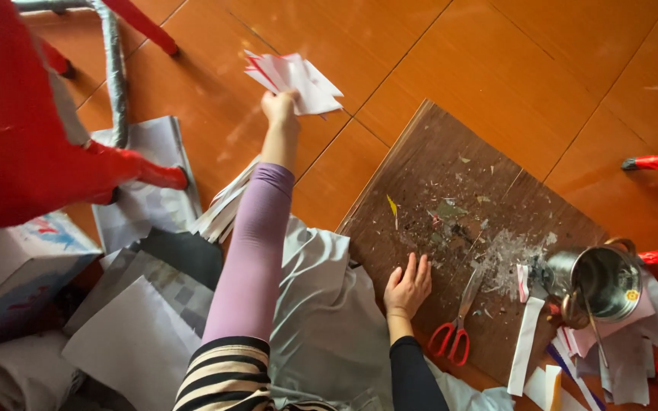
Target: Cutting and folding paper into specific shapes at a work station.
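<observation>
my right hand [407, 285] lies open and flat on the near edge of the brown board [451, 190], bracing it; red-handled scissors [456, 323] rest just beside it at 3 o'clock, metal cup [599, 281] further along. my left hand [279, 106], arm stretched to 12 o'clock, pinches a sheaf of paper cuttings [295, 80] above the orange floor [496, 61].

scissors [455, 323] on board [451, 190], metal pot [599, 281] at its right edge, paper sheets [146, 320] left, chair [24, 114] behind them
</observation>
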